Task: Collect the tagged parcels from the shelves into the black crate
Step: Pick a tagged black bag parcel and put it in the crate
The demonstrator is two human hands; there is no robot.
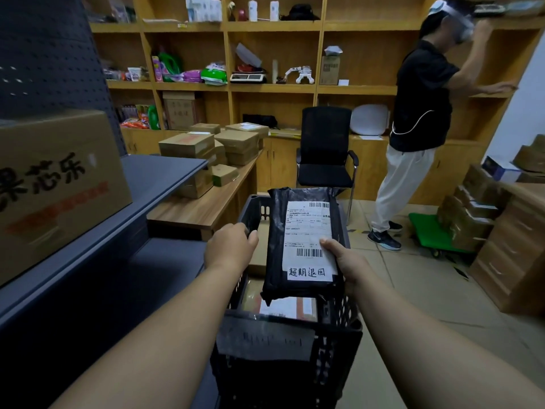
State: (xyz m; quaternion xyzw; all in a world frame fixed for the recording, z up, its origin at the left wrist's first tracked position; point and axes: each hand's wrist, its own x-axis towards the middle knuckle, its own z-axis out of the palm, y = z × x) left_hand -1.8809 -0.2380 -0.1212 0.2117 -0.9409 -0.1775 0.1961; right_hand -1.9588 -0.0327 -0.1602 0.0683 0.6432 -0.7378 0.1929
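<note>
A black plastic-wrapped parcel [300,240] with a white shipping label and a handwritten white tag hangs flat over the black crate [283,349]. My right hand [345,261] grips its right edge, thumb on the label. My left hand [230,246] curls over the crate's left rim. Inside the crate lie cardboard parcels [283,308], mostly hidden under the black parcel.
Grey metal shelves [147,172] with a large carton [56,184] stand at left. A wooden desk [203,208] carries several brown boxes. A black chair [324,152] and wooden wall shelves stand behind. A person in a black shirt [418,113] stands at right beside stacked boxes and a green trolley [427,231].
</note>
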